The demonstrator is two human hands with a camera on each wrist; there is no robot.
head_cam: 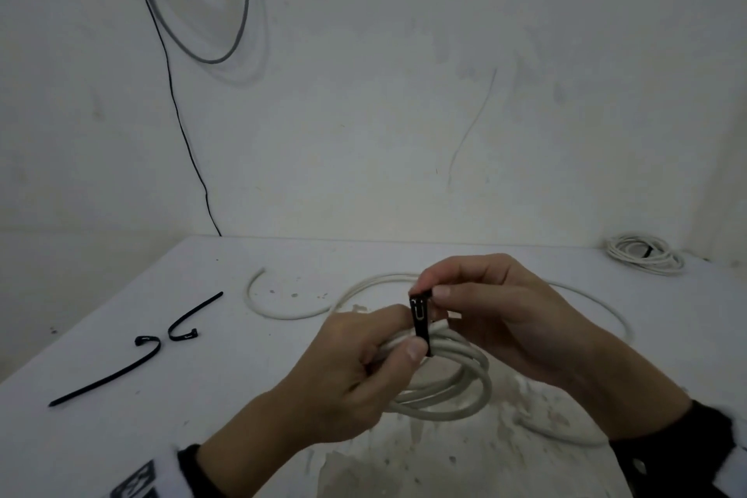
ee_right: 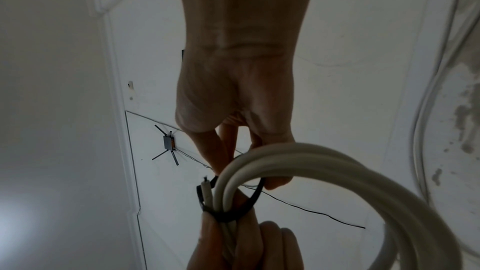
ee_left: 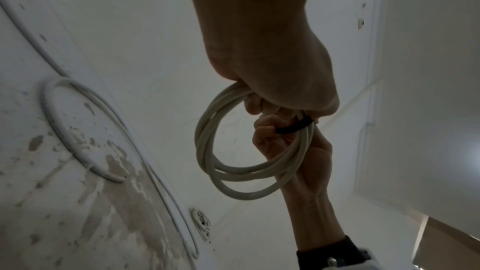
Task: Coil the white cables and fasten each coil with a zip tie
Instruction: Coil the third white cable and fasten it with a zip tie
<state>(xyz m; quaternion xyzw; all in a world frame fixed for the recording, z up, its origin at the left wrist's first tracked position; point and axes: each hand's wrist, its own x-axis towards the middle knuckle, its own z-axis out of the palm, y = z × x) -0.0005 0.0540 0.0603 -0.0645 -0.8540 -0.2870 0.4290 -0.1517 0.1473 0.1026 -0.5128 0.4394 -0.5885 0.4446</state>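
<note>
Both hands (head_cam: 424, 336) grip zip-tied coil (head_cam: 452, 384) between them.

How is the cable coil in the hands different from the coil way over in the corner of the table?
The held coil is lifted off the table, gripped by the left hand; the corner coil lies flat, untouched. The held coil's black zip tie, pinched by the right hand, looks not yet closed; something dark shows at the corner coil, too small to identify. Both are white cable in several round loops.
</note>
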